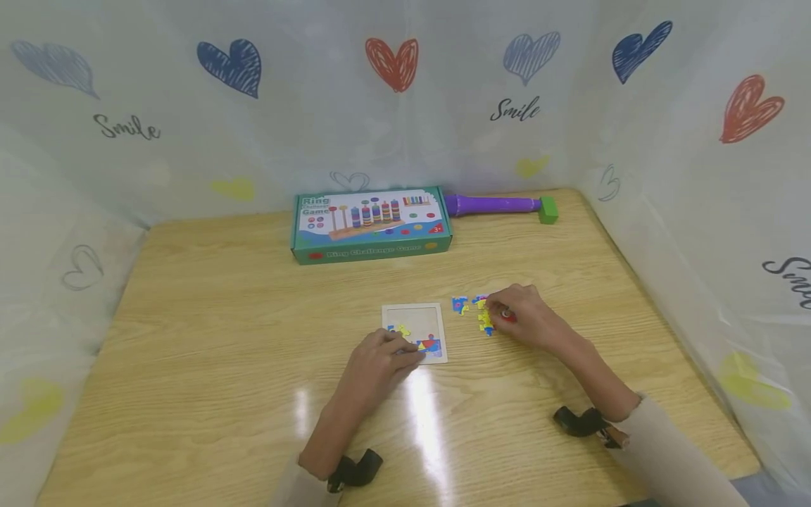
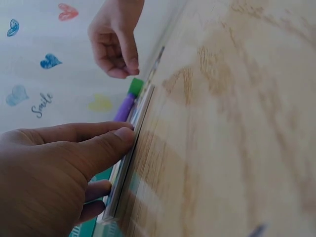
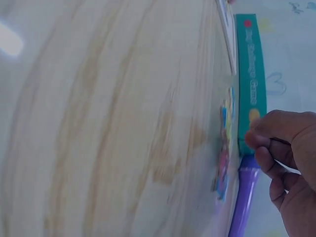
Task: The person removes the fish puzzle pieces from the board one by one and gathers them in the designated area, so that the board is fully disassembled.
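A square wooden puzzle tray lies on the table, with several colored jigsaw pieces set in its lower part. My left hand rests on the tray's lower left; its thumb and fingertips touch the tray and the pieces in it, partly hiding them. Right of the tray lie loose jigsaw pieces, among them a blue one and yellow ones. My right hand hovers over these with loosely curled fingers, thumb close to index. A red piece shows beside its fingers; nothing is visible between the fingertips.
A green ring game box stands behind the tray, near the curtain printed with hearts. To its right lies a purple stick with a green block at its end. Black wrist mounts sit at both sleeves.
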Demonstrator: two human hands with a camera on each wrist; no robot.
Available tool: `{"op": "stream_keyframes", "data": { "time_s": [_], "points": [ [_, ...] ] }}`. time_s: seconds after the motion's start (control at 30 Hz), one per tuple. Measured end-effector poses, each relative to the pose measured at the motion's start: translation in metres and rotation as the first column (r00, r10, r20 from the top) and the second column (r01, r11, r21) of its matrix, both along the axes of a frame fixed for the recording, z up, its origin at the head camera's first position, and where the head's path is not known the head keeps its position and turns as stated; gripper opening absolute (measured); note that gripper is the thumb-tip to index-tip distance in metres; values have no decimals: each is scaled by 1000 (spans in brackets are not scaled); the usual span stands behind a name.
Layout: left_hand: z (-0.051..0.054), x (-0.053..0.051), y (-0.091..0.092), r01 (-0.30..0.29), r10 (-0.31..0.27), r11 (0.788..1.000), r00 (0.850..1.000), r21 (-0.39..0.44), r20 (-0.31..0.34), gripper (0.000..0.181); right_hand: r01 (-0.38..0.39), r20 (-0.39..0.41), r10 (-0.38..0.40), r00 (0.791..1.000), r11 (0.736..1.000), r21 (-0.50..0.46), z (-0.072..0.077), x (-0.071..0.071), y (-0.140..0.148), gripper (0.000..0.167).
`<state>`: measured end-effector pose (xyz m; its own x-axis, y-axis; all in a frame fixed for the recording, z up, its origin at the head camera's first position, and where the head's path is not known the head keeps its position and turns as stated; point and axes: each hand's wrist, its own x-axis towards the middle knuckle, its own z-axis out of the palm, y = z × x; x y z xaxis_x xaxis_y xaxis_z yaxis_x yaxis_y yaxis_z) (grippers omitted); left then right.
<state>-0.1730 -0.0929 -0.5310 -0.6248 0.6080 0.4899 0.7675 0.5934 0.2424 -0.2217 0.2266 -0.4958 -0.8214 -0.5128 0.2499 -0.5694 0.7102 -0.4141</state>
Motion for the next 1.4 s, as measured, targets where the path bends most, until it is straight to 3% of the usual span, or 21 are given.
{"op": "stream_keyframes", "data": {
  "time_s": [0.2,0.37,0.57,0.87,1.4],
  "points": [
    [0,2,-3,-7,5,998,999,-60,-41,23,-76,-39,75,996,997,-24,3,6,-24,15],
    [0,4,-2,-13,3,993,996,-115,-85,32,-114,-34,113,993,993,-40,2,10,-47,11],
    [-1,6,2,-2,-13,993,992,-121,-123,29,-155,2,156,988,986,-61,4,8,-71,12],
    [2,10,6,-32,15,987,994,-155,-112,28,-179,73,179,981,984,-10,15,0,-102,13],
    [4,12,8,-46,22,977,993,-210,-116,27,-203,95,198,976,978,55,-3,-6,-131,11]
  ]
}}
